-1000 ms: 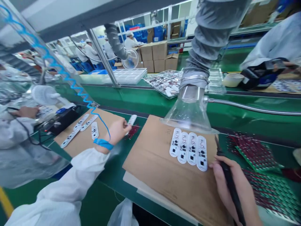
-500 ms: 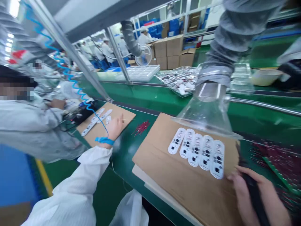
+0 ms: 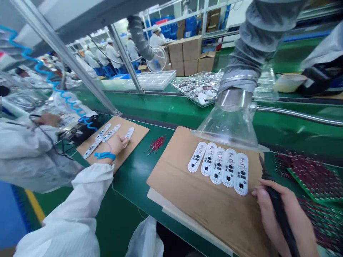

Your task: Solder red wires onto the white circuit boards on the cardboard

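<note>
My left hand (image 3: 118, 143), with a blue wrist strap (image 3: 105, 155), is at the left cardboard sheet. Its fingers are closed on the lower end of a white oblong circuit board (image 3: 130, 132). More such boards (image 3: 93, 145) lie just left of it. In my right hand (image 3: 284, 210) is a black soldering iron (image 3: 276, 203), its tip pointing up and away beside the larger cardboard sheet (image 3: 184, 200). Several white oblong boards (image 3: 218, 166) with black parts and thin wires lie in a slanting row there, left of the iron.
A clear fume hood (image 3: 230, 121) on a grey hose hangs over the row's far end. Red wires (image 3: 157, 144) lie between the cardboard sheets. Wired green boards (image 3: 311, 178) are stacked at right. A co-worker's sleeve (image 3: 26, 150) is at left, near a black device.
My left hand has gone from spread fingers above the left cardboard to gripping a board, which now sits farther right of the others. The right hand still holds the iron. The view has shifted.
</note>
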Tool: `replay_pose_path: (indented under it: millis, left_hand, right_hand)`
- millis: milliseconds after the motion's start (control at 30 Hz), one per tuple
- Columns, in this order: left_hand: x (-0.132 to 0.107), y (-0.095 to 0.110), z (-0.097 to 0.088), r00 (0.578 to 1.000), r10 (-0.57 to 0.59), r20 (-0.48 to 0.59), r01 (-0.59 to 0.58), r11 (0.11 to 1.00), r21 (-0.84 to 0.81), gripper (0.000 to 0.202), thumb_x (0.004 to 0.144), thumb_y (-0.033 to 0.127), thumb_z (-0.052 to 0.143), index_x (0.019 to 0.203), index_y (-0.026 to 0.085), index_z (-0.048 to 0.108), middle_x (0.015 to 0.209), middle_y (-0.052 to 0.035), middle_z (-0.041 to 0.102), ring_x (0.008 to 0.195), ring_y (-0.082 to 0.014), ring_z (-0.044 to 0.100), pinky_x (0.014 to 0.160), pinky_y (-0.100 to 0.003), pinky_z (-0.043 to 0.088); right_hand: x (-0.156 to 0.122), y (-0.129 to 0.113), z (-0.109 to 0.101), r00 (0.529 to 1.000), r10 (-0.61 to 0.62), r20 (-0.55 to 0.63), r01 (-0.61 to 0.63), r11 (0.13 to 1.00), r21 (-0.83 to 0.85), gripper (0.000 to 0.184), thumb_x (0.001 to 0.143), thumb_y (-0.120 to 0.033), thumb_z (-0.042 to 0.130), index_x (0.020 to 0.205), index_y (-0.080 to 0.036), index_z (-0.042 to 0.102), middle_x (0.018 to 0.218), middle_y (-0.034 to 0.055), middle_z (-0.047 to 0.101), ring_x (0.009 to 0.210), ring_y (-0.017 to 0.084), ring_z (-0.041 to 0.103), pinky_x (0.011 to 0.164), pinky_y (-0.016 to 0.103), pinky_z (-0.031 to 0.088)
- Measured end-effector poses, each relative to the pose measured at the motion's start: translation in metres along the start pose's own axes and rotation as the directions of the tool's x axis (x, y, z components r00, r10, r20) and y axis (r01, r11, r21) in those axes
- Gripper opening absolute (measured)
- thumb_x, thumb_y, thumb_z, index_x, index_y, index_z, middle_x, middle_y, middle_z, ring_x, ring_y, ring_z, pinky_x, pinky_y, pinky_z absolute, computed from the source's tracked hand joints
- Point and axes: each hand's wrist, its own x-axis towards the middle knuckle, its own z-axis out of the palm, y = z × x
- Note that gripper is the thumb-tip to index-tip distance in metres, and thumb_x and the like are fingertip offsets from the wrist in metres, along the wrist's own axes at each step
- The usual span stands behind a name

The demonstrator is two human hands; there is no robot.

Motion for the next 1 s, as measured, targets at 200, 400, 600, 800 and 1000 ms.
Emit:
replay_pose_path:
  millis: [200,400,600,800,1000]
  left_hand:
    - [0.000,0.003,-0.008,0.997,0.069,-0.027,-0.066,0.993,0.098,0.033,0.091,0.053,0.062,0.081,0.022,0.060,0.071,-0.0133,0.069,0.083,-0.0383,0.073,0.072,-0.041,0.051]
    - [-0.039,0.032,-0.027,0.989,0.148,-0.019,-0.146,0.986,0.081,0.033,0.097,0.054,0.056,0.087,0.023,0.060,0.083,-0.0134,0.074,0.083,-0.0359,0.073,0.068,-0.037,0.046]
    - [-0.126,0.154,-0.013,0.825,0.557,0.099,-0.525,0.819,-0.229,0.030,0.100,0.053,0.061,0.096,0.024,0.059,0.097,-0.0081,0.076,0.086,-0.0266,0.071,0.071,-0.033,0.045]
    - [-0.170,0.205,0.015,0.640,0.746,0.182,-0.625,0.644,-0.441,0.035,0.108,0.055,0.053,0.097,0.023,0.060,0.088,-0.0067,0.075,0.081,-0.0255,0.069,0.070,-0.035,0.044]
    - [-0.125,0.174,0.000,0.467,0.880,0.082,-0.547,0.361,-0.755,0.023,0.105,0.037,0.056,0.112,0.020,0.068,0.099,-0.0054,0.073,0.084,-0.0191,0.067,0.075,-0.031,0.052]
  right_hand:
    - [-0.001,0.005,0.002,0.996,-0.081,-0.041,0.081,0.997,-0.016,0.030,0.109,-0.054,0.059,0.117,-0.028,0.071,0.110,0.0076,0.080,0.096,0.030,0.078,0.087,0.045,0.062]
    - [-0.004,0.000,0.004,0.992,-0.117,-0.048,0.118,0.992,0.033,0.021,0.111,-0.045,0.059,0.119,-0.028,0.070,0.107,0.0045,0.078,0.092,0.025,0.077,0.086,0.038,0.061]
    - [-0.003,-0.008,0.002,0.990,-0.136,-0.034,0.136,0.990,0.025,0.017,0.112,-0.042,0.059,0.119,-0.030,0.068,0.105,0.0037,0.077,0.092,0.025,0.077,0.083,0.038,0.060]
    - [-0.004,-0.004,0.006,0.990,-0.140,-0.001,0.140,0.989,0.052,0.017,0.113,-0.035,0.058,0.127,-0.028,0.065,0.119,0.0075,0.075,0.107,0.027,0.075,0.093,0.041,0.060]
    - [-0.002,-0.002,0.002,0.984,-0.176,-0.013,0.176,0.984,0.024,0.017,0.112,-0.032,0.061,0.128,-0.026,0.064,0.117,0.0064,0.075,0.105,0.024,0.075,0.092,0.036,0.059]
